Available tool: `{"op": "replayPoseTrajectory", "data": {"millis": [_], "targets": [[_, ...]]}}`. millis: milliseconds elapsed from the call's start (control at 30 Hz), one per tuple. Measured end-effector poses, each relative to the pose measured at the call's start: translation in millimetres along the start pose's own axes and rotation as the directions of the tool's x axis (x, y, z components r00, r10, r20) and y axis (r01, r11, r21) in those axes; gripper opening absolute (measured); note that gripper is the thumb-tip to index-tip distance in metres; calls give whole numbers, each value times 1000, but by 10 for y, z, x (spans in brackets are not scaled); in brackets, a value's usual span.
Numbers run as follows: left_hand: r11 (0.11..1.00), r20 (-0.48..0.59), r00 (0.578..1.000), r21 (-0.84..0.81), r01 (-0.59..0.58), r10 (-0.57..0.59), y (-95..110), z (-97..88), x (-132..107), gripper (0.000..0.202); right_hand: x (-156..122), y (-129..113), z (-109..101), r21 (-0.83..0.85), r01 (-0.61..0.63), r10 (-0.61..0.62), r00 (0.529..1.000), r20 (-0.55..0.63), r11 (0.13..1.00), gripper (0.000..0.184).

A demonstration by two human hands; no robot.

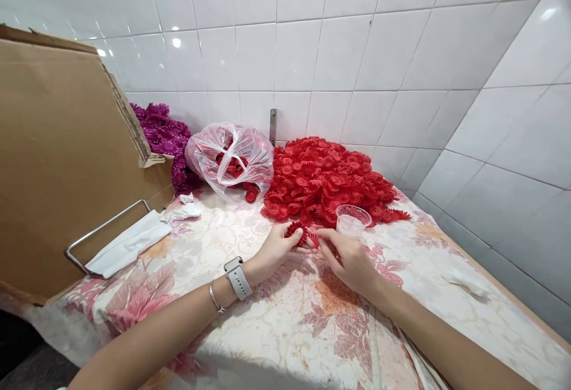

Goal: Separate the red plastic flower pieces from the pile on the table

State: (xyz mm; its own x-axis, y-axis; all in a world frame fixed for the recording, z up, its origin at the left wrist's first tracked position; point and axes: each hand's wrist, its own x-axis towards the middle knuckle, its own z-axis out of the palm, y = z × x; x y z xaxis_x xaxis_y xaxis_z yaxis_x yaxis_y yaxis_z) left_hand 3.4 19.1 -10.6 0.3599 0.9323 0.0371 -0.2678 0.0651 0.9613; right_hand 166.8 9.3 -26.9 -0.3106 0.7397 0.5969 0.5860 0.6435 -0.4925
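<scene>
Piled red flower pieces point(328, 179) block the way at 12 o'clock, just beyond the left hand point(277, 248) and right hand point(350, 259). A clear cup point(354, 222) stands in the path at 2 o'clock, near the right hand. A plastic bag point(263, 170) bars 10 to 11 o'clock; a cardboard box point(75, 158) and wire frame point(109, 225) hem in 9 to 10. Floral cloth point(423, 259) offers a low passage at 3 o'clock, and another between the forearms at 6.

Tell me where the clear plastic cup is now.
In the head view, the cup stands right of centre, between the right hand and the red pile.
</scene>
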Motion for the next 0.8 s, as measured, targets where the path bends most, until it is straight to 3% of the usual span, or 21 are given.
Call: {"op": "replayPoseTrajectory", "data": {"millis": [233,333,500,800], "targets": [[998,-160,985,24,-55,58,-82,-41,88,20,-21,18,-25,-57,248,-242,966,89,967,25],[997,-180,981,30,-75,79,-59,-1,63,9,-15,14,-31,-93,307,-297,949,101,947,28],[997,-148,987,35,-63,68,-29,38,18,9,-12,16,-30,-87,290,-279,952,124,953,30],[988,-122,986,120,-95,110,-135,-70,84,7,-18,12,-8,-70,244,-234,963,133,967,27]]}}
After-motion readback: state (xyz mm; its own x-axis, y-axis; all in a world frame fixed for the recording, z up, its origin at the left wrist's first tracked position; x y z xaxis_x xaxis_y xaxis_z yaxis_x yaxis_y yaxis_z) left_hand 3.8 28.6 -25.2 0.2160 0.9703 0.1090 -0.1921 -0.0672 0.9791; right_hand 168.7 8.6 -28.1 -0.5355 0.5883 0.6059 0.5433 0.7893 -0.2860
